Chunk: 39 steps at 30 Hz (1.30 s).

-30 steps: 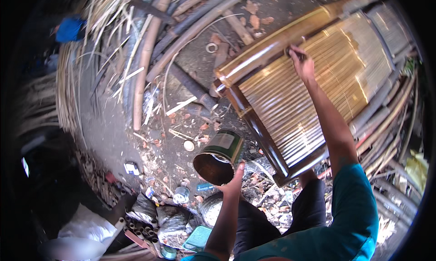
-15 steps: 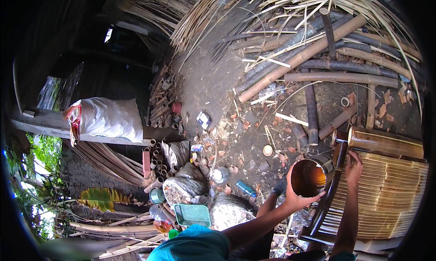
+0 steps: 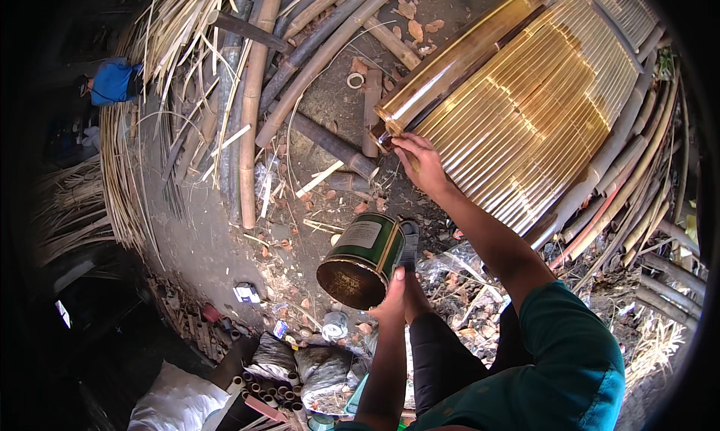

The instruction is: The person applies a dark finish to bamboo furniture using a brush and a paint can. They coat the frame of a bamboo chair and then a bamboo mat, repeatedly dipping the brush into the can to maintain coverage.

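Observation:
My left hand (image 3: 390, 292) is closed round the lower side of a green tin can (image 3: 367, 240) with a pale label. The can is tilted, its brown-stained round end turned toward me; whether liquid is inside I cannot tell. Further forward and to the right, my right hand (image 3: 426, 168) has its fingers pinched together at the near end of a glossy bamboo pole (image 3: 450, 63). Anything small in that pinch is hidden. The pole runs along the edge of a bamboo-slat bench (image 3: 525, 108), whose slats shine golden-brown and look wet or varnished.
Bamboo poles (image 3: 259, 123) lie crossed on the ground ahead, beside loose split strips (image 3: 124, 176). More poles (image 3: 645, 183) are stacked beyond the bench. A white sack (image 3: 180, 401) lies at lower left. Far left, a person in a blue shirt (image 3: 114, 84) is visible. Dry leaves and litter surround my feet.
My view has swung to the right, bringing the bench nearer the middle. The can now shows its green labelled side; the amber inside no longer shows. My right hand stays by the pole's end.

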Tool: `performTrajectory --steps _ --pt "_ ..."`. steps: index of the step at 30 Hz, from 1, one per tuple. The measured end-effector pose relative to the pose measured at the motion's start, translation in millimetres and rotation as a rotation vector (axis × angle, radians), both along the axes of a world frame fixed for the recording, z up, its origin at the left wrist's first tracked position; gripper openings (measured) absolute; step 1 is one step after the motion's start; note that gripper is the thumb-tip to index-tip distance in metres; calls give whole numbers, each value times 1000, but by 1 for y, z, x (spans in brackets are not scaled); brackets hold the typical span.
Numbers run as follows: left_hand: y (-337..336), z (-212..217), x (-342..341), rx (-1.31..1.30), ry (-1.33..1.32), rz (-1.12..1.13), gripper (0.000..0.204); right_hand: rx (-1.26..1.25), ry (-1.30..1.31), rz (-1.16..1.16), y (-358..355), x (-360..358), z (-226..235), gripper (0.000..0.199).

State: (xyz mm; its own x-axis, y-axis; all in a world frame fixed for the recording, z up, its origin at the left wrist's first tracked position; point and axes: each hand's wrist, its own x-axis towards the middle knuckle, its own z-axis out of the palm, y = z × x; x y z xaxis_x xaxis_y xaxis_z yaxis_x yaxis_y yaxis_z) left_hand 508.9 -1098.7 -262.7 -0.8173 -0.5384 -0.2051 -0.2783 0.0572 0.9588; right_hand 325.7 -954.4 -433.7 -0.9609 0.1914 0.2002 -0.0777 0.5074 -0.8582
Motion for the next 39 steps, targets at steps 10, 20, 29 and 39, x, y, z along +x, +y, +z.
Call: performTrajectory --steps 10,20,29,39 --pt "-15 -12 6 -32 21 -24 59 -754 -467 -103 30 29 45 33" --pt "21 15 -22 -97 134 -177 57 -1787 -319 -714 87 -24 -22 23" --pt "73 25 -31 -139 -65 -301 71 -1783 -311 -572 122 -22 -9 29" --pt "143 23 -61 -478 -122 -495 74 -1744 -272 -523 269 -101 -24 25"
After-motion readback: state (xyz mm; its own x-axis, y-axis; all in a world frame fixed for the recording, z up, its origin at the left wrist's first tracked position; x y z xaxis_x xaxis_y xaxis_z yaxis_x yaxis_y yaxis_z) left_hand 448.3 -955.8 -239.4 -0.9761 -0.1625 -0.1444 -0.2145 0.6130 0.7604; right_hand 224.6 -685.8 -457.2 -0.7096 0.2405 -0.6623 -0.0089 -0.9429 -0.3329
